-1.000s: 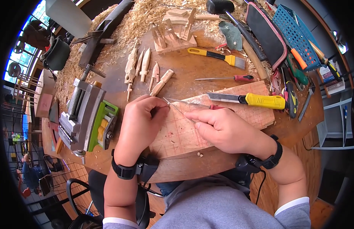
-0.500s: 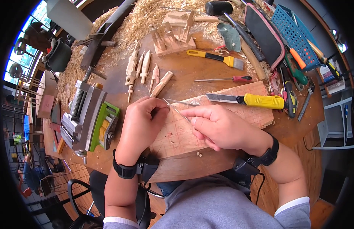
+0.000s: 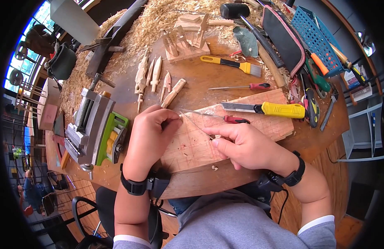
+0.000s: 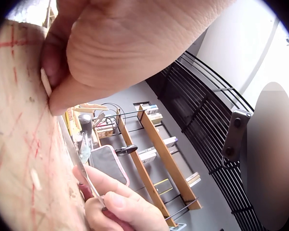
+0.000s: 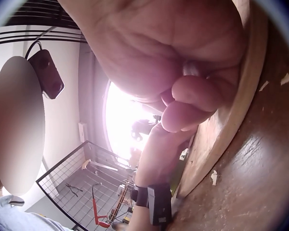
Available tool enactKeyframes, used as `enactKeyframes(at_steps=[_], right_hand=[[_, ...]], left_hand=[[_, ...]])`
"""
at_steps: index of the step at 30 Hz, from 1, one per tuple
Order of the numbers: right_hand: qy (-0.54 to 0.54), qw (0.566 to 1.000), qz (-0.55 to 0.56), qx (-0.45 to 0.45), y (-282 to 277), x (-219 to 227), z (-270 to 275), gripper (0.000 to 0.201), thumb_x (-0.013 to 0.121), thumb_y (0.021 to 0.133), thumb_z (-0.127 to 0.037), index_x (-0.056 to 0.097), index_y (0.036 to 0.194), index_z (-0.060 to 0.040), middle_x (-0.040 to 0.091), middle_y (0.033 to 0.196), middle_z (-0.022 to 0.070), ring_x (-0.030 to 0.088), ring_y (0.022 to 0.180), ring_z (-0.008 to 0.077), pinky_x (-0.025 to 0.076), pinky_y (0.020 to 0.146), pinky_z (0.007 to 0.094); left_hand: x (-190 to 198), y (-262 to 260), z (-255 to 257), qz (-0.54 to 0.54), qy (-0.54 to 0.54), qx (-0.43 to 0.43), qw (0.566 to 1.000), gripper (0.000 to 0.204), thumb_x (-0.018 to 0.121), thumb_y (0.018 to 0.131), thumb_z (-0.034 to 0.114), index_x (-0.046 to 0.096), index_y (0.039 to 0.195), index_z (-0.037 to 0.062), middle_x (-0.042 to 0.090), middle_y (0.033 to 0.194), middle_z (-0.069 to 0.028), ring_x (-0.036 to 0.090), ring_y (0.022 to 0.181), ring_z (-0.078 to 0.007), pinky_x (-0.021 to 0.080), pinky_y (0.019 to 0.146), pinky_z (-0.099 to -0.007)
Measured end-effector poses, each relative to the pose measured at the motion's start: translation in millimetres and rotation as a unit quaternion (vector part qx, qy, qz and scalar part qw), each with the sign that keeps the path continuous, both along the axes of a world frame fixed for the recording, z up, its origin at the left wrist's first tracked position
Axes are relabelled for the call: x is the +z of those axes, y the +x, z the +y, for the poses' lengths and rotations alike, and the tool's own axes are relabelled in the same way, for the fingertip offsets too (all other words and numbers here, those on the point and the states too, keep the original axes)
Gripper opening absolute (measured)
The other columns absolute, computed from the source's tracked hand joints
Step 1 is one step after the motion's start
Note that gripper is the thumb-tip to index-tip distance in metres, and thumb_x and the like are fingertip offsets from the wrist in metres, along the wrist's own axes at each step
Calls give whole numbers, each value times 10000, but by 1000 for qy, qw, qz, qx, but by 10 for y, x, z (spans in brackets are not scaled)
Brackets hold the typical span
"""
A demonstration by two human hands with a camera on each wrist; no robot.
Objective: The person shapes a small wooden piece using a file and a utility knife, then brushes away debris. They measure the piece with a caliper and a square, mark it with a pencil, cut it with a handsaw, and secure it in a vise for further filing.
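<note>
My left hand (image 3: 152, 130) is at the left end of a planed board marked with red lines (image 3: 192, 145). Its thumb and finger pinch a small pale wood piece (image 4: 46, 83), mostly hidden by the fingers. The right hand (image 3: 250, 145) grips a slim metal tool with a dark red handle (image 4: 116, 220), much like a needle file. Its thin shaft (image 3: 196, 125) slants toward the left fingertips, the tip close to them. Beneath that shaft, a similar red-handled file (image 3: 236, 120) lies on the board.
A yellow-handled knife (image 3: 283, 110) lies across the board's far side. A vise (image 3: 90, 124) stands on the left. Beyond are carved wooden pieces (image 3: 156, 74), a brush (image 3: 233, 64), another red-handled tool (image 3: 258, 86), a mallet (image 3: 233, 11) and a blue basket (image 3: 318, 41).
The right hand has drawn back slightly toward the body, and the red handle of the file on the board shows again. The left hand keeps its pinch in nearly the same place.
</note>
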State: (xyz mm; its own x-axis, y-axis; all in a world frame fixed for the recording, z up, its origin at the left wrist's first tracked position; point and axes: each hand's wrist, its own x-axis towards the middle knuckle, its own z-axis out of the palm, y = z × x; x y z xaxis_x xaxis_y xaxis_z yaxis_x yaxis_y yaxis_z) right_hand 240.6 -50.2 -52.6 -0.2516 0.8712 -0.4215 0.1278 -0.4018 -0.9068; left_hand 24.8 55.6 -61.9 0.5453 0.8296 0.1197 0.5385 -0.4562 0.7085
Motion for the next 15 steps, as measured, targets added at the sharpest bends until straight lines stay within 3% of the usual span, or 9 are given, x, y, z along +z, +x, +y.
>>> enactKeyframes(at_steps=[4,6,15], right_hand=[[3,1000,-1,6,15,-8,8,408,492,1016,-168,525,1383,7,561,663,-5,535,494,76,464,488,250],[-3,1000,9,14,13,-9,15,419,485,1017,-129,502,1422,-22,588,768,-9,536,513,50,455,483,212],[-3,1000,2,18,5,-3,26,417,482,1019,-130,509,1426,-48,581,755,-15,532,500,50,450,476,211]], left_hand=[[10,12,-9,6,26,2,1000,103,733,810,10,717,900,-38,641,800,-104,617,684,-173,483,644,-280],[12,17,-9,4,44,-4,999,108,726,818,18,722,911,-36,647,810,-124,630,694,-212,490,655,-293],[-11,22,2,6,53,-10,999,93,708,835,17,713,908,-40,659,824,-147,652,716,-255,505,672,-316]])
